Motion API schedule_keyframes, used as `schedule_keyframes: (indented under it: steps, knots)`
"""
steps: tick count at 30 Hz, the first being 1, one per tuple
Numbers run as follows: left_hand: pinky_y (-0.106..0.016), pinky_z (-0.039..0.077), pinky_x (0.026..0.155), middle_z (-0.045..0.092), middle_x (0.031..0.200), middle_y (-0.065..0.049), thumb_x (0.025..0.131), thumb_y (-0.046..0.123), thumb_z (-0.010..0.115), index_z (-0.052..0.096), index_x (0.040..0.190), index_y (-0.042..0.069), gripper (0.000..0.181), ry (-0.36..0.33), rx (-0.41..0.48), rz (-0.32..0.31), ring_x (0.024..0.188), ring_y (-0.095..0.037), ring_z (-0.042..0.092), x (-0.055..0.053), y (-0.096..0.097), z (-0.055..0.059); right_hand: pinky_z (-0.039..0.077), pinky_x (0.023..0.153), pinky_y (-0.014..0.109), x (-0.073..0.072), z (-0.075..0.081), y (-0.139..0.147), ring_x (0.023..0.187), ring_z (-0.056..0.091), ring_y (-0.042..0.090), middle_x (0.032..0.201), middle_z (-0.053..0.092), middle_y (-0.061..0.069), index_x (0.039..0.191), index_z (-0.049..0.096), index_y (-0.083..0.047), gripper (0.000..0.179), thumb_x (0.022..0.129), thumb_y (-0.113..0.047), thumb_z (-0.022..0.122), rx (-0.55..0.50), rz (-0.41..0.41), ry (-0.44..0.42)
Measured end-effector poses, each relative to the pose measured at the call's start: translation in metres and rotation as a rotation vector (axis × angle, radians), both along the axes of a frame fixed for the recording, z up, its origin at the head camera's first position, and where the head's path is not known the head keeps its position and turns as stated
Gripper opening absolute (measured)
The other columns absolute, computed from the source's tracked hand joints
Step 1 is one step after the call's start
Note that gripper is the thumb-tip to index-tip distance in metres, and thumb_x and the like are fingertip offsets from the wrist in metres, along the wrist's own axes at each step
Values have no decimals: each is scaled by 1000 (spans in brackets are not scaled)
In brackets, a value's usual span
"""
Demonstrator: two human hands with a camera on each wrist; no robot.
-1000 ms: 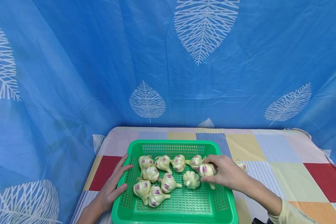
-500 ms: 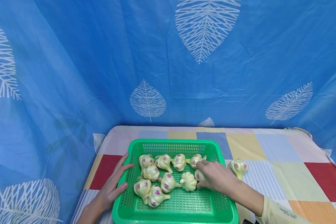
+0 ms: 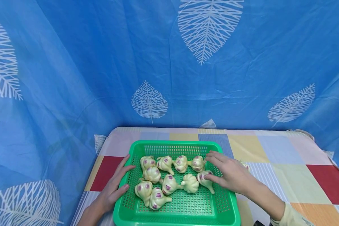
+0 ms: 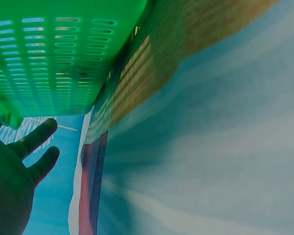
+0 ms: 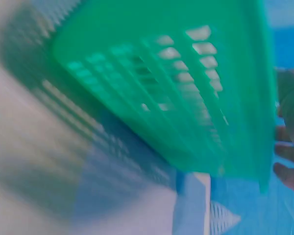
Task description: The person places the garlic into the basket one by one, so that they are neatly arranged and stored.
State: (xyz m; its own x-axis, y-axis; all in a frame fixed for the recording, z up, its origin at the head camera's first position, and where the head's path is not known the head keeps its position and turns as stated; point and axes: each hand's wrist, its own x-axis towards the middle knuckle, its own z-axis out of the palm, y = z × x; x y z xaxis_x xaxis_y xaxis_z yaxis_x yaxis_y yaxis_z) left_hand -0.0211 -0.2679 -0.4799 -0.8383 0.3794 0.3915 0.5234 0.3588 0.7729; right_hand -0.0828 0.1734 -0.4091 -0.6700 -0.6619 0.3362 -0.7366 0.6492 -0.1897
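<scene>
A green plastic basket (image 3: 175, 143) with slotted walls holds several garlic bulbs, pale with purple marks. My left hand (image 3: 113, 188) touches the basket's left rim, fingers spread and fairly straight; in the left wrist view its fingers (image 4: 44, 164) show beneath the basket wall. Over the right rim reaches my right hand (image 3: 231, 174), its fingers loosely extended and holding nothing. Its thumb lies just over or against a garlic bulb (image 3: 209, 185) at the basket's right side; contact cannot be told. Beside that bulb sits a paler, ribbed garlic bulb (image 3: 190, 184).
Another garlic bulb (image 3: 246, 167) lies on the table outside the basket, mostly hidden behind the right hand. A patchwork cloth (image 3: 308, 185) covers the table. Blue curtains (image 3: 110, 62) with white leaf prints close in the back and sides.
My right hand has let go of the garlic bulb at the basket's right side and drawn back rightward. The ribbed bulb beside it has tipped and shifted slightly left. My left hand stays put.
</scene>
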Motion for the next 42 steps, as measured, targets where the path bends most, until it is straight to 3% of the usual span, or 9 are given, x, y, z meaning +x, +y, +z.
schedule_keyframes:
  steps: [4,14,18,21,25,31,33,38,42]
  knots:
    - [-35,49,99,13,166,-13,87,7,51,42,150,8,64,-11,-1,7,147,-16,19,0,0,0,52,91,55,0,1,23,139,43,35,150,49,15,143,56,-5,69,91,-49,71,-16,-90,-56]
    - [-33,47,101,10,166,-14,88,6,48,41,149,1,61,-26,15,-11,148,-16,18,-1,0,-1,35,96,72,21,-26,92,149,27,23,158,37,14,157,37,-19,87,85,-25,83,-274,-315,-174]
    - [-32,45,103,10,166,-14,89,7,47,41,149,1,60,-22,13,-11,148,-16,18,-1,0,-1,30,115,33,36,-43,117,142,27,-4,154,45,11,156,39,-24,92,78,-17,88,-392,-414,-201]
    - [-32,45,102,10,166,-14,90,8,48,42,148,1,59,-24,8,-4,148,-15,18,0,0,0,23,100,3,45,-58,133,132,32,-16,150,49,-4,154,44,-22,93,74,-11,90,-467,-458,-204]
    - [-33,47,101,10,166,-13,90,9,48,43,148,1,58,-28,0,5,148,-14,18,1,0,1,32,96,3,58,-74,146,130,36,-16,148,46,-15,153,44,-11,88,76,-5,88,-561,-504,-273]
    - [-33,45,102,11,166,-13,90,9,47,44,147,3,58,-33,1,7,148,-14,18,0,0,-1,35,94,2,77,-94,150,124,35,-22,152,43,0,158,31,-10,90,85,-18,83,-616,-653,-427]
    - [-33,46,102,11,166,-13,90,9,47,44,147,4,58,-32,2,6,148,-13,18,-1,0,-1,35,93,3,81,-99,150,121,36,-23,150,44,-6,158,30,-8,90,86,-17,82,-632,-677,-440]
    - [-33,47,101,11,166,-12,90,9,48,43,148,7,59,-40,2,6,148,-13,17,0,0,-1,37,94,5,84,-106,153,120,40,-21,142,45,-22,156,31,-2,89,84,-7,82,-683,-656,-414]
    - [-32,45,103,10,166,-13,89,8,47,43,148,3,59,-38,7,3,148,-14,17,0,1,1,38,94,6,79,-107,155,122,42,-19,143,48,-18,155,34,-1,86,83,-5,82,-686,-627,-401]
